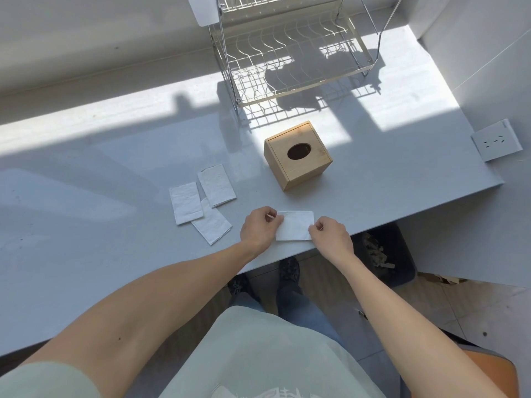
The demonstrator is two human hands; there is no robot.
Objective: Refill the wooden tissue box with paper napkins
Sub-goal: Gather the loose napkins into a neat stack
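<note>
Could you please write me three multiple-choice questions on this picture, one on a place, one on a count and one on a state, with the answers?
1. Where does the wooden box stand?
A. in front of the wire rack
B. inside the rack
C. on the floor

2. How many napkins lie loose to the left of the hands?
A. one
B. three
C. six

3. What is the state of the napkin in the hands?
A. crumpled into a ball
B. pushed into the box's hole
C. flat on the counter, pinched at both ends

Answers: 1 A, the box sits on the counter nearer than the rack. 2 B, three overlapping sheets show. 3 C, the left hand and right hand each pinch an end.
</note>
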